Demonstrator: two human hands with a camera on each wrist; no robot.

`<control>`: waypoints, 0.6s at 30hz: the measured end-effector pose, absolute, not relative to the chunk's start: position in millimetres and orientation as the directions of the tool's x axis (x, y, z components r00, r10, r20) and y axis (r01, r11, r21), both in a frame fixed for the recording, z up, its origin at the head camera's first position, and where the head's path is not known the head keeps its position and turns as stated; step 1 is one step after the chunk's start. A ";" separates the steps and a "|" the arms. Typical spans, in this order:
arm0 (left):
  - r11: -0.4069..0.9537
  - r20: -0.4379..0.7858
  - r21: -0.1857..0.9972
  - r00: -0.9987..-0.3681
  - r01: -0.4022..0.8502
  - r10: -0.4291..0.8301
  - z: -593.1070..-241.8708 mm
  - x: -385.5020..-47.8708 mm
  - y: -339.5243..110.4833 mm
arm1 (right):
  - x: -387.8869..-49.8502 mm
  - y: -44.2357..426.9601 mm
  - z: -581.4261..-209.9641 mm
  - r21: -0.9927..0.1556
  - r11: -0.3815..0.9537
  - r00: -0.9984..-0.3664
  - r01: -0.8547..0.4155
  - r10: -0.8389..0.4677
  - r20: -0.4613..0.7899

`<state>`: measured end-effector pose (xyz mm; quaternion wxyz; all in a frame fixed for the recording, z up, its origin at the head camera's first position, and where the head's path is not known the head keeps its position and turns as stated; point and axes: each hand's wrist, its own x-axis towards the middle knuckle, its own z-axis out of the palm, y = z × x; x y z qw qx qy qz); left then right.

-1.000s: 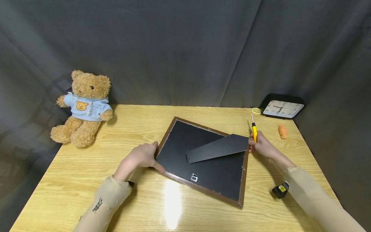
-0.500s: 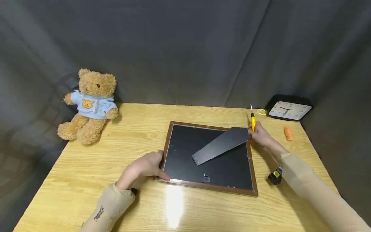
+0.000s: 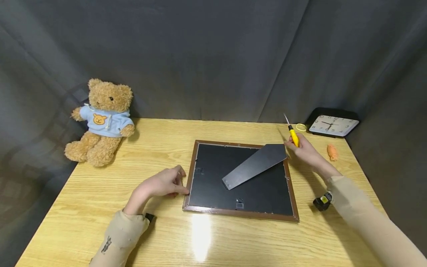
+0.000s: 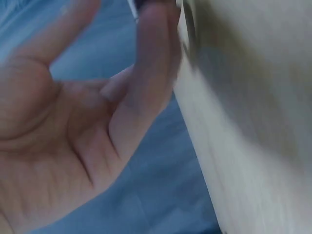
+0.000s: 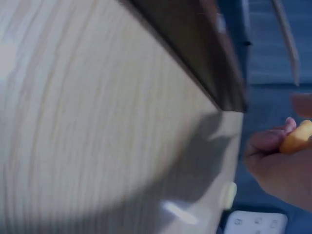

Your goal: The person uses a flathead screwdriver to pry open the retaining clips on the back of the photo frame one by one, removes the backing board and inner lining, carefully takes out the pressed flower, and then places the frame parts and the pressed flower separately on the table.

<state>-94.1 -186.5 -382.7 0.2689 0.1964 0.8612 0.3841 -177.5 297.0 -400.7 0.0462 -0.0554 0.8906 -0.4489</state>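
Note:
A brown-rimmed picture frame (image 3: 240, 213) lies back side up, its black stand flap (image 3: 255, 167) slanting across the backing. At its left edge is the left hand (image 3: 161, 184), thumb tip at the rim and fingers loosely bent; in the left wrist view the palm of this hand (image 4: 73, 126) shows, fingertips blurred at the top. Beyond the upper right corner, the right hand (image 3: 306, 151) grips the yellow handle of a screwdriver (image 3: 294, 137), shaft pointing up and away. The right wrist view shows the orange-yellow handle (image 5: 295, 140) within the right hand (image 5: 282, 168).
A teddy bear (image 3: 108, 124) in a blue hoodie sits at the back left. At the back right stand a black clock (image 3: 333, 125), a yellow ring (image 3: 301, 127) and a small orange object (image 3: 332, 152). A dark curtain (image 3: 200, 59) hangs behind the table.
The frame has turned counterclockwise, so its lower edge lies nearer to level. The left hand has loosened from the lower left corner and drawn back slightly. The screwdriver now tilts to the left.

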 end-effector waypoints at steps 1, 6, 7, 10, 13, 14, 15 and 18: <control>0.628 -0.272 0.762 -0.801 0.159 0.533 -382.6 -98.5 -189.0 | -175.6 298.2 -397.1 -0.796 0.601 -0.992 -0.073 -0.127 -0.004; 0.611 -0.156 0.763 -0.858 0.210 0.489 -385.3 -120.4 -189.2 | -158.0 292.7 -371.2 -0.744 0.634 -0.972 -0.211 -0.219 0.088; 0.603 -0.149 0.770 -0.858 0.211 0.491 -386.6 -124.2 -187.0 | -153.4 288.1 -365.2 -0.722 0.646 -0.960 -0.247 -0.263 0.094; 0.598 -0.145 0.773 -0.859 0.211 0.491 -390.9 -133.7 -179.0 | -140.5 267.7 -351.1 -0.640 0.670 -0.915 -0.376 -0.377 0.143; 0.638 -0.151 0.737 -0.866 0.223 0.477 -394.2 -140.4 -171.8 | -130.3 242.5 -342.6 -0.573 0.679 -0.883 -0.459 -0.422 0.207; 0.650 -0.155 0.726 -0.867 0.224 0.473 -394.9 -141.9 -170.2 | -127.4 234.2 -341.1 -0.559 0.685 -0.880 -0.468 -0.419 0.223; 0.659 -0.158 0.718 -0.868 0.226 0.471 -395.6 -143.3 -169.0 | -124.8 226.3 -339.8 -0.549 0.693 -0.882 -0.467 -0.412 0.231; 0.664 -0.167 0.711 -0.863 0.230 0.477 -397.3 -146.2 -166.5 | -120.9 206.6 -340.2 -0.538 0.714 -0.893 -0.449 -0.381 0.241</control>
